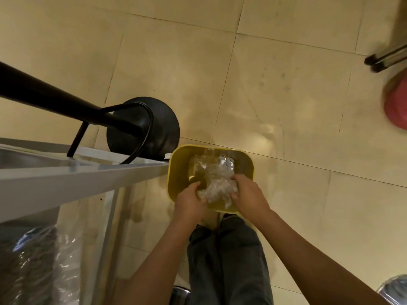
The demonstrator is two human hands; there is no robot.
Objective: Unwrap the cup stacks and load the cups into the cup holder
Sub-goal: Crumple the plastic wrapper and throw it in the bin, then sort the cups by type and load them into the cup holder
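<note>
A crumpled clear plastic wrapper [217,184] sits bunched between both my hands, just over the open mouth of a yellow bin [176,172] on the floor. My left hand [190,200] grips its left side and my right hand [246,195] grips its right side. More clear plastic lies deeper inside the bin. No cups and no cup holder are in view.
A grey metal counter [77,175] runs along the left, with wrapped bundles [44,260] on a shelf beneath it. A black pole with a round base [145,124] stands behind the bin. Tiled floor spreads ahead; chair legs [387,58] and a red object [396,106] are far right.
</note>
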